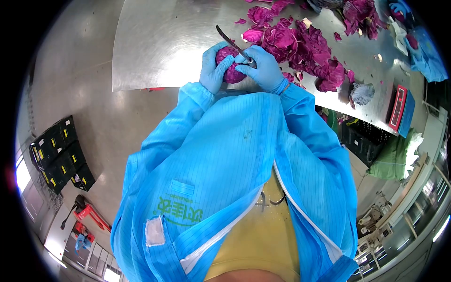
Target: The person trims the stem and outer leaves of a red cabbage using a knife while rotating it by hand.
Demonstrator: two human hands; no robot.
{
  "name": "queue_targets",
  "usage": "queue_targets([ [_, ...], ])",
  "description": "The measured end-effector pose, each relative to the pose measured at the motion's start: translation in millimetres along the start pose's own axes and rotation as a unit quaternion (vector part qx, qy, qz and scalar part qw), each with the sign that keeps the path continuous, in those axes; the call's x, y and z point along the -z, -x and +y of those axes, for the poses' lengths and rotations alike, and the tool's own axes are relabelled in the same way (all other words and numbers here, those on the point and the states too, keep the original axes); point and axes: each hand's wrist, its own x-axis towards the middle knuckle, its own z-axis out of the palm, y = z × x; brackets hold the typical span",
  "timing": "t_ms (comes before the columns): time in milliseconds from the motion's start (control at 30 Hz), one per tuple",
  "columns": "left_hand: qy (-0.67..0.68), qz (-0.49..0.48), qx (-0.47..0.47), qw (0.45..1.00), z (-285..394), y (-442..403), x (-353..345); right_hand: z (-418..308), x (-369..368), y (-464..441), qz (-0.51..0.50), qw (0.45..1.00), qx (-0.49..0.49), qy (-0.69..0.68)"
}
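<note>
A small purple cabbage [232, 75] is held above the near edge of the metal table. My left hand [213, 70], in a blue glove, wraps round its left side. In my gloved right hand [265, 67] is a knife [228, 39], its dark curved blade pointing up and to the left across the top of the cabbage. The right fingers close round the handle, and the thumb reaches toward the cabbage. Part of the cabbage is hidden behind the fingers and knife. Loose purple cabbage leaves [307, 49] lie in a heap just right of my right hand.
The metal table [159, 51] extends ahead. At its right stand a red-and-blue device [398, 110] and a cabbage piece [362, 94]. A co-worker's blue sleeve [426, 56] shows far right. Black crates [61, 150] stack on the left floor; a green sack [390, 162] sits lower right.
</note>
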Motion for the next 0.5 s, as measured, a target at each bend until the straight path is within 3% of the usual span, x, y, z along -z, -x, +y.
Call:
queue_targets([
  [100, -0.022, -0.008, -0.014, 1.000, 0, 0, -1, 5, 6, -4, -0.035, 0.998, 0.000, -0.053],
  [300, -0.058, -0.030, -0.027, 0.997, 5, 0, 1, 2, 6, 2, -0.026, 0.998, 0.033, 0.047],
  [367, -0.059, -0.045, -0.033, 0.997, 4, 0, 3, -2, 2, 10, 0.003, 0.988, 0.050, 0.147],
  [500, -0.056, -0.061, -0.025, 0.996, 1, 2, 2, 10, -11, 23, 0.038, 0.990, 0.044, 0.125],
])
